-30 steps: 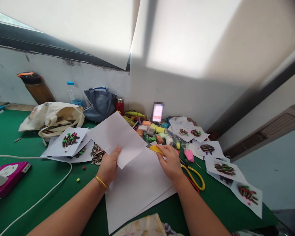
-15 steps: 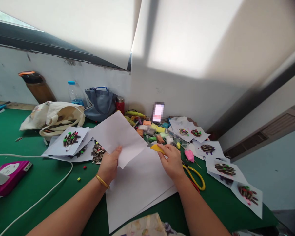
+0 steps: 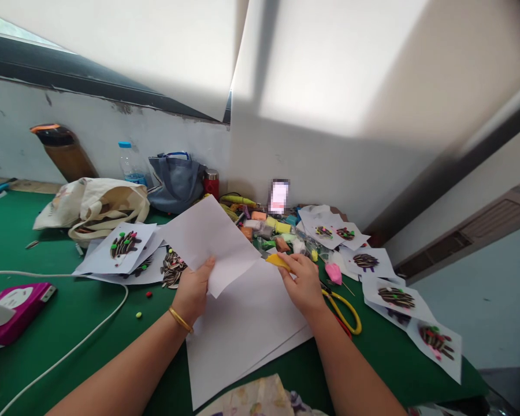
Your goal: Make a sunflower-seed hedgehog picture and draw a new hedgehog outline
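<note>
— What does each grip hold?
— The left grip (image 3: 193, 289) pinches the white sheet (image 3: 208, 237) by its lower edge, and the sheet rises above it. The right grip (image 3: 305, 283) pinches a small yellow piece (image 3: 277, 261) at its fingertips, over the paper stack (image 3: 242, 335) on the bench (image 3: 47, 329).
— The risk?
— I think the sheet, held at one edge, may bend or slip.

Open green table (image 3: 69, 312) leftward; clay blocks (image 3: 275, 228), scissors (image 3: 344, 312) close at right.

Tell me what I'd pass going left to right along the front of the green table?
Pink box → seed picture → left hand, holding a white sheet → right hand, pinching a yellow piece → yellow scissors → last seed picture at the right edge.
</note>
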### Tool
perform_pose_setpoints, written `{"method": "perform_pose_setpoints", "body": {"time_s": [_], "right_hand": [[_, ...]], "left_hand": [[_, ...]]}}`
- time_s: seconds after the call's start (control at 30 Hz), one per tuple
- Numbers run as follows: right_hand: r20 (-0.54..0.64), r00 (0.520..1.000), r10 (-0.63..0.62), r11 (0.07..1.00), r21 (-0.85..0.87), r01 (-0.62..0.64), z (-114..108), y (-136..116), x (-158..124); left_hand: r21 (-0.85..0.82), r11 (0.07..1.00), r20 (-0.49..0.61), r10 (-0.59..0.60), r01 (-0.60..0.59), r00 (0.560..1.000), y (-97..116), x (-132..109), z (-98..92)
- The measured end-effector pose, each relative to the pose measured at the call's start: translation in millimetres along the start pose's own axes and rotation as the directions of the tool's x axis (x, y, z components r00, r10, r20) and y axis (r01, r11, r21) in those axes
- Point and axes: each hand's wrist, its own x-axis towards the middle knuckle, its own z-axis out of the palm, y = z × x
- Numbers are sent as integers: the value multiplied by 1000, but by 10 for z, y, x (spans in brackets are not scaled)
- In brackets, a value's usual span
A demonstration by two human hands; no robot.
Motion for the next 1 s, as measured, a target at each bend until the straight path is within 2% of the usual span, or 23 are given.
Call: {"method": "perform_pose_setpoints", "body": {"time_s": [1.0], "right_hand": [[-3, 1000, -15, 998, 55, 15, -3, 11, 6]], "left_hand": [[12, 997, 25, -81, 81, 996, -7, -88, 47]]}}
